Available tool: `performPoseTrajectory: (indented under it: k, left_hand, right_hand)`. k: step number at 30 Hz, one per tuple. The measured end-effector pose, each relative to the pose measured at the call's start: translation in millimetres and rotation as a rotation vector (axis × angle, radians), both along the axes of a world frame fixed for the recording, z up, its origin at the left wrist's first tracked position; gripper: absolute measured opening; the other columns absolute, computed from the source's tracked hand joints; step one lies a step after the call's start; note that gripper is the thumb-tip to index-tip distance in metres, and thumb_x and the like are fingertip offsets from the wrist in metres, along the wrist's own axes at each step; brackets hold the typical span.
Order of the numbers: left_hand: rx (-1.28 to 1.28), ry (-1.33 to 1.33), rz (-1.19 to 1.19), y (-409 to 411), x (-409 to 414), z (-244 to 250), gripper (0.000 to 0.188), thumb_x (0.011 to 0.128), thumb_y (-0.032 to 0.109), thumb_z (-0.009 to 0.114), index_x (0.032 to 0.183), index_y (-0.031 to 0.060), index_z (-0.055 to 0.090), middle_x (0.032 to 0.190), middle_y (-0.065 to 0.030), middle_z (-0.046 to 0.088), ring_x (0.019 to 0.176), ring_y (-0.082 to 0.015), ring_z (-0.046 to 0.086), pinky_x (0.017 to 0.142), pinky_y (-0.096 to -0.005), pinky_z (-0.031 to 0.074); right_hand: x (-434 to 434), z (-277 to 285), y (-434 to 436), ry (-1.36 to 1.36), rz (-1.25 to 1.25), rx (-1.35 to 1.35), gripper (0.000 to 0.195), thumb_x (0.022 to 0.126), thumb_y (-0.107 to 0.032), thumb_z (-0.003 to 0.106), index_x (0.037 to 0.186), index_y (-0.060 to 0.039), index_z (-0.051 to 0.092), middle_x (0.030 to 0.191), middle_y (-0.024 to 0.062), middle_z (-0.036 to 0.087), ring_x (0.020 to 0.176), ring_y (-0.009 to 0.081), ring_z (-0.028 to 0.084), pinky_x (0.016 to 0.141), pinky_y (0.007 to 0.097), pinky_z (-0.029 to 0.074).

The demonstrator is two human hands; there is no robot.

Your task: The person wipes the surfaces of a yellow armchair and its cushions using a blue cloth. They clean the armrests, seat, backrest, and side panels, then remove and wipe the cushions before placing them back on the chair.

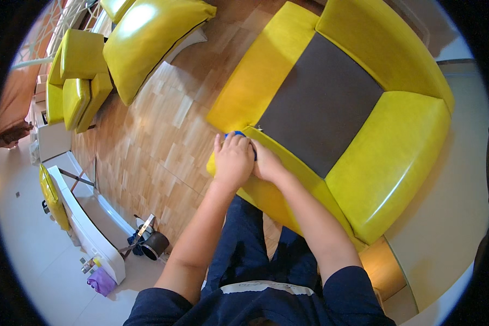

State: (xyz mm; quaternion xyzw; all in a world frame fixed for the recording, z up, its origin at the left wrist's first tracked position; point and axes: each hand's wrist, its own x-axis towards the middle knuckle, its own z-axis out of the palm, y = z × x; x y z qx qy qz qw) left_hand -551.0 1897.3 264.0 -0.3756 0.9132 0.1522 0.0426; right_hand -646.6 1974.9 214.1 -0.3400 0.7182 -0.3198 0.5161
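A yellow leather-look armchair [391, 163] stands before me, its seat cushion off and the dark seat base [322, 102] bare. My left hand [234, 157] lies over a bunched blue cloth [235, 133] at the front end of the near armrest [293, 163]. Pressed close against it on the right, my right hand [265, 161] has most of its fingers hidden. A dark blue edge of the cloth shows between the two hands. Both forearms reach forward from my body, the right one across the armrest.
A large yellow cushion [146, 45] with a dark seam leans at upper left, beside another yellow armchair [81, 61]. At lower left are a white table [85, 228], a yellow pillow [53, 195], a purple bag [102, 281] and a dark round container [155, 244]. The floor [163, 134] is wood-patterned.
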Motion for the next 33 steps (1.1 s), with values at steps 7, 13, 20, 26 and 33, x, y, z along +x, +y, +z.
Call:
performPoseTrajectory:
  k: [7, 13, 20, 26, 33]
  left_hand:
    - [0.081, 0.447, -0.018, 12.4, 48.7, 17.3, 0.038, 0.089, 0.003, 0.065, 0.127, -0.0005, 0.061, 0.132, -0.0214, 0.060, 0.129, -0.0427, 0.054, 0.115, -0.0530, 0.039]
    - [0.284, 0.418, -0.005, 65.2, 101.2, 35.7, 0.049, 0.083, 0.010, 0.073, 0.129, 0.0056, 0.056, 0.142, -0.0178, 0.054, 0.138, -0.0423, 0.046, 0.117, -0.0600, 0.034]
    - [0.353, 0.461, 0.297, 22.7, 105.9, 11.7, 0.060, 0.091, -0.001, 0.061, 0.148, 0.0016, 0.044, 0.152, -0.0227, 0.046, 0.144, -0.0450, 0.041, 0.120, -0.0538, 0.034]
    - [0.697, 0.441, 0.525, -17.5, 101.5, 15.7, 0.047, 0.099, 0.010, 0.056, 0.143, -0.0031, 0.047, 0.137, -0.0256, 0.054, 0.125, -0.0444, 0.053, 0.110, -0.0518, 0.041]
    - [0.779, 0.527, 0.536, -12.2, 119.2, 23.4, 0.039, 0.104, 0.017, 0.056, 0.140, 0.0017, 0.062, 0.138, -0.0208, 0.056, 0.129, -0.0392, 0.053, 0.115, -0.0450, 0.038]
  right_hand:
    - [37.0, 41.2, 23.3, 0.515, 0.032, -0.301, 0.068, 0.091, -0.017, 0.066, 0.154, -0.0049, 0.043, 0.148, 0.0266, 0.050, 0.130, 0.0458, 0.053, 0.108, 0.0537, 0.042]
    - [75.7, 73.7, 88.3, 0.755, 0.221, -0.158, 0.060, 0.096, -0.024, 0.060, 0.154, -0.0140, 0.047, 0.161, 0.0222, 0.037, 0.147, 0.0477, 0.034, 0.118, 0.0623, 0.028]
    - [87.0, 51.5, -5.0, 0.849, 0.244, -0.203, 0.049, 0.096, -0.027, 0.058, 0.144, -0.0157, 0.056, 0.158, 0.0159, 0.043, 0.144, 0.0442, 0.038, 0.117, 0.0598, 0.030]
    - [70.3, 51.5, -60.0, 0.708, 0.406, -0.104, 0.036, 0.088, -0.025, 0.065, 0.121, -0.0094, 0.071, 0.140, 0.0169, 0.061, 0.135, 0.0405, 0.049, 0.116, 0.0551, 0.034]
    - [25.4, 78.1, -63.4, 0.380, 0.548, -0.118, 0.045, 0.086, -0.028, 0.070, 0.127, -0.0108, 0.069, 0.146, 0.0137, 0.058, 0.140, 0.0388, 0.046, 0.118, 0.0565, 0.033]
